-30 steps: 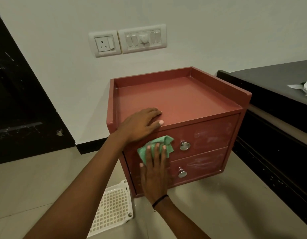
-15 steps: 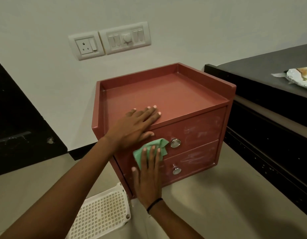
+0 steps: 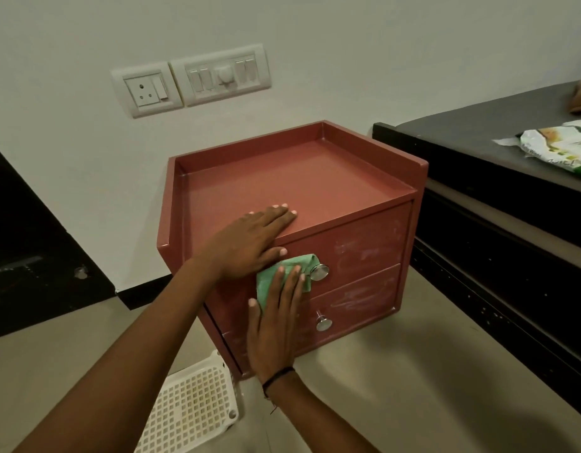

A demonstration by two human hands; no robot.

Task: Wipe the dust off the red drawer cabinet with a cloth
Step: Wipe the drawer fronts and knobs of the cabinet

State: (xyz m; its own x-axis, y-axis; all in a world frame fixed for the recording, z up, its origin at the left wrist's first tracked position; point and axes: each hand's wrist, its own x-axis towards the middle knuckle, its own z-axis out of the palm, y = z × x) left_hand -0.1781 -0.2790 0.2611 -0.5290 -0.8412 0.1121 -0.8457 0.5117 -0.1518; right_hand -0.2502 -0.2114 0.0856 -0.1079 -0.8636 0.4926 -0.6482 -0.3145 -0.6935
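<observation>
Standing on the tiled floor against the white wall, the red drawer cabinet has its two drawer fronts facing the wearer, both marked with pale dusty smears toward their right halves. Left hand lies flat and spread on the front edge of the cabinet top, holding nothing, apparently steadying the unit. Right hand is flat with fingers extended, pressing the green cloth against the upper drawer front, just left of the upper knob. Judgement: the uncleaned smears lie to the right of the cloth, past the knob, so the right hand is the nearer one and a rightward stroke along the drawer's long horizontal axis is indicated. Printed lettering shows on the packet on the dark surface at right, but cannot be read.
</observation>
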